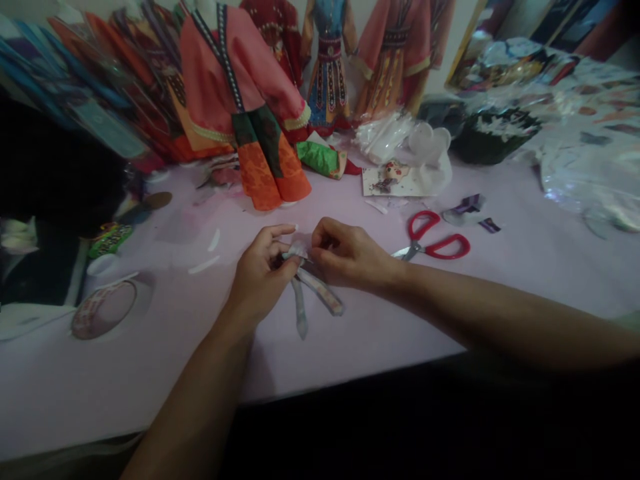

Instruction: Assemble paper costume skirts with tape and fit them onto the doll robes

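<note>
As the left hand pinches pale strips, their ends protrude below

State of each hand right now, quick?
Left hand: closed, holding a pale ribbon between thumb and fingers.
Right hand: closed, fingers curled beside the ribbon; whether it holds anything cannot be told.

Dim light, dark corners, blurred edges.

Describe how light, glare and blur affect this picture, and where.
Head view: dim overall, near-black at lower right; head view, right side: glare on the clear plastic; head view, upper left: smeared garments; head view, centre: pale strips at the left hand look soft, red-handled scissors fairly clear.
</note>
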